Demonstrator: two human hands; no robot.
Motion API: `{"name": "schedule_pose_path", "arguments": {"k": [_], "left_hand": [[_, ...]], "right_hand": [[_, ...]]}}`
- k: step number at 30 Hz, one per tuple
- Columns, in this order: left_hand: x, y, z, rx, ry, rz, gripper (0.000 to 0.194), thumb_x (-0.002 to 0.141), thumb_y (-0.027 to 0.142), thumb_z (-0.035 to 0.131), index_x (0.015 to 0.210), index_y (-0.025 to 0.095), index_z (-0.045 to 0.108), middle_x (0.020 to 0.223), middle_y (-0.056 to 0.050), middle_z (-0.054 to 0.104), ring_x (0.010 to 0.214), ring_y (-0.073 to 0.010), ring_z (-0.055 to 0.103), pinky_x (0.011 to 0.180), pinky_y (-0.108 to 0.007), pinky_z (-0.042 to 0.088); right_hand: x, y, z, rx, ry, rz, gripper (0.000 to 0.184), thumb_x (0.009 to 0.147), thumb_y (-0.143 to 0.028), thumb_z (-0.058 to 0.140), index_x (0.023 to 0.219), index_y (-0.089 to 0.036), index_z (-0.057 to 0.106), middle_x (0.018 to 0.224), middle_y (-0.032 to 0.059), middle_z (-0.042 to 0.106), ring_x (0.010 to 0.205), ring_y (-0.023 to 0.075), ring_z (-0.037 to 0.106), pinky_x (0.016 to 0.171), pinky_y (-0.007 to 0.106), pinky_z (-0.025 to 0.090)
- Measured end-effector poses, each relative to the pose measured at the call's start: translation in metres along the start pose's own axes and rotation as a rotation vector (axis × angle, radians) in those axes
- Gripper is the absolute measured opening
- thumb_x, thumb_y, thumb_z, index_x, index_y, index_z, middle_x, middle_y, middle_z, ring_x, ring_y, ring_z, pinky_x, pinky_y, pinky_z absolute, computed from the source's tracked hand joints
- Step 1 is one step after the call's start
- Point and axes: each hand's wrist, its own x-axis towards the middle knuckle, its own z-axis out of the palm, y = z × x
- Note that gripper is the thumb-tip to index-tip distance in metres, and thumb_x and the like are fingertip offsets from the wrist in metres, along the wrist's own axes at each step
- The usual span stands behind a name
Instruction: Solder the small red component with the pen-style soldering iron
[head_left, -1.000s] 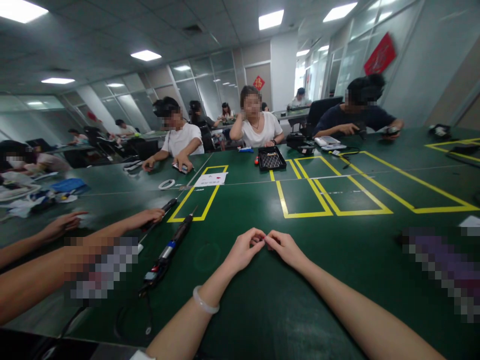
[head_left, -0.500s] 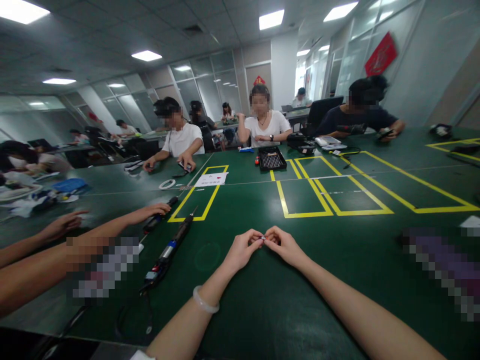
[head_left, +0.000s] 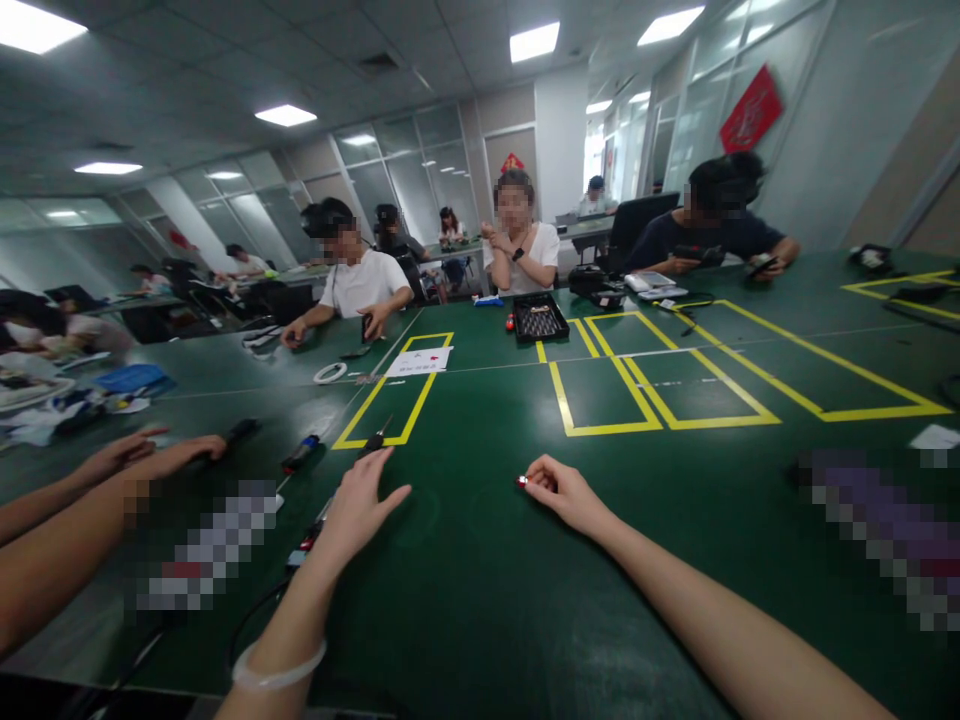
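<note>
Above the near part of the green table, a small red-and-silver piece sat pinched between the right hand's thumb and fingers. The left hand was open, thumb spread, over the electric screwdriver, hiding much of its body; whether they touched could not be told. The step in hand looked like reaching for that driver while the right hand held the piece. The next move seemed to call for closing the left fingers round the barrel, clear of the thin bit, without loosening the pinch. Farther left lay a blue-and-red tool handle, near a co-worker's hand. Beyond were yellow tape outlines and a black tray.
</note>
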Motion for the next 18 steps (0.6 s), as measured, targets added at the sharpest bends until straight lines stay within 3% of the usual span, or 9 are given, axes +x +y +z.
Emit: {"name": "schedule_pose_path", "arguments": {"k": [4,8,10,14,18], "left_hand": [[-0.021,-0.075,0.0,0.198,-0.024,-0.283,0.101,0.069,0.071,0.047,0.144,0.005,0.027,0.148,-0.023,0.03,0.132,-0.0398,0.036,0.102,-0.049,0.035],[-0.04,-0.115,0.0,0.123,-0.201,-0.396,0.107,0.064,0.073,0.049,0.142,0.002,0.03,0.14,-0.025,0.042,0.124,-0.0371,0.046,0.099,-0.045,0.039],[-0.045,-0.121,-0.001,0.061,-0.254,-0.385,0.096,0.067,0.069,0.049,0.137,0.004,0.039,0.131,-0.022,0.051,0.117,-0.0335,0.054,0.096,-0.041,0.042],[-0.045,-0.116,-0.003,0.043,-0.246,-0.336,0.076,0.07,0.058,0.051,0.128,0.01,0.051,0.119,-0.017,0.059,0.107,-0.0301,0.059,0.091,-0.038,0.045],[-0.044,-0.105,-0.005,0.092,-0.245,-0.296,0.076,0.066,0.053,0.054,0.129,0.009,0.05,0.116,-0.015,0.058,0.104,-0.0289,0.059,0.093,-0.037,0.044]], "right_hand": [[-0.001,-0.002,0.001,-0.006,-0.003,0.003,0.029,0.086,-0.045,0.058,0.092,-0.017,0.058,0.079,0.0017,0.061,0.068,0.0124,0.053,0.06,0.023,0.041],[-0.001,-0.003,0.001,-0.017,-0.003,0.008,0.027,0.086,-0.043,0.059,0.092,-0.016,0.059,0.079,0.0018,0.061,0.068,0.0125,0.054,0.061,0.023,0.042],[-0.001,-0.002,0.0,-0.024,-0.009,0.006,0.026,0.086,-0.041,0.058,0.092,-0.016,0.058,0.079,0.0017,0.061,0.068,0.0122,0.054,0.061,0.023,0.041],[-0.001,0.0,0.0,-0.038,-0.017,-0.009,0.025,0.087,-0.041,0.058,0.092,-0.017,0.058,0.079,0.0018,0.061,0.068,0.0125,0.054,0.061,0.024,0.042],[-0.001,0.001,0.001,-0.037,-0.015,-0.008,0.026,0.086,-0.042,0.058,0.092,-0.017,0.058,0.078,0.0016,0.061,0.067,0.0126,0.054,0.06,0.024,0.042]]}}
